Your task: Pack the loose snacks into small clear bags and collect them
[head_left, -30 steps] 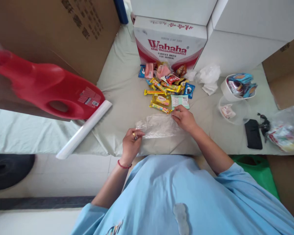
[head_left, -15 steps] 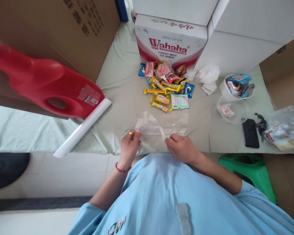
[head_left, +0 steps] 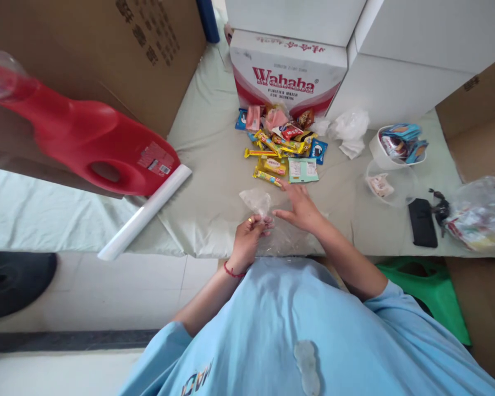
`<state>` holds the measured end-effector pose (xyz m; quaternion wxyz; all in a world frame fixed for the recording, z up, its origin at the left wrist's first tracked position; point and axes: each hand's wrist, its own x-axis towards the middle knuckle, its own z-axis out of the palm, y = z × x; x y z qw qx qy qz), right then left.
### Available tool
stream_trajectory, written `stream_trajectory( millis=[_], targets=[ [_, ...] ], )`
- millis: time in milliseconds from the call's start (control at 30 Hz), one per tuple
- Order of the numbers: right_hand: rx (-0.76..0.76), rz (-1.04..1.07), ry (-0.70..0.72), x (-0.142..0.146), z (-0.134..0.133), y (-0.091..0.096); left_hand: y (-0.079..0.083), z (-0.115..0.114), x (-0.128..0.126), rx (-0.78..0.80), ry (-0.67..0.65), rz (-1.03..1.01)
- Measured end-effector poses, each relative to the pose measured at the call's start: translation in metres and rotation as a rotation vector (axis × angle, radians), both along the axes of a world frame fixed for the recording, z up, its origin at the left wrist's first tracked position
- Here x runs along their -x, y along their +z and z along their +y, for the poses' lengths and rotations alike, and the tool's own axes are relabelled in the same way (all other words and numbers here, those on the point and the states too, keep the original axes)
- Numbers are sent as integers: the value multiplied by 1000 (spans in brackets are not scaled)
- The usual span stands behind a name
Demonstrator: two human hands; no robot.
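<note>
My left hand [head_left: 247, 237] pinches the top of a clear plastic bag [head_left: 256, 201] near the table's front edge, with a ring on one finger and a red cord at the wrist. The bag's lower part hangs down toward my shirt. My right hand [head_left: 299, 206] lies beside it with fingers stretched out flat, pointing at a pile of wrapped snacks [head_left: 282, 146]. Its fingertips are close to a yellow bar [head_left: 267, 177] and a pale green packet [head_left: 302, 170].
A red jug [head_left: 86, 143] lies at the left beside a white roll [head_left: 145, 212]. A Wahaha box [head_left: 286, 74] stands behind the snacks. At the right are crumpled white paper [head_left: 348, 129], a white bowl of packets [head_left: 400, 144], a clear lid [head_left: 390, 182], a black phone [head_left: 422, 222] and a plastic bag [head_left: 476, 217].
My left hand moved right and gathered the clear bag upward. My right hand let go of the bag's edge, moved forward and opened flat toward the snack pile.
</note>
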<state>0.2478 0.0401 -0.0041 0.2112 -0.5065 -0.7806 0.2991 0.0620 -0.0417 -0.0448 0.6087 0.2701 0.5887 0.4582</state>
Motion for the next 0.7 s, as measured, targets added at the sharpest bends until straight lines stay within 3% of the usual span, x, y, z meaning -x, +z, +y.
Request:
stream_trajectory(
  millis=[100,167,333,467,567,633,700],
  targets=[
    [119,71,-72,-10,7,-30,3,5,4,3,29,3],
    [135,171,-194,-20,4,-43,2,10,12,15,105,72],
    [244,331,-489,-48,-5,-50,-8,26,39,42,217,207],
    [258,323,-548,-59,-8,-53,-11,32,59,-5,341,514],
    [219,295,-560,-60,-9,-56,-1,27,62,-176,483,845],
    [191,266,-553,-60,-8,-57,9,23,55,-388,381,1049],
    [166,240,-544,-60,-6,-57,15,22,45,-557,65,1162]
  ],
)
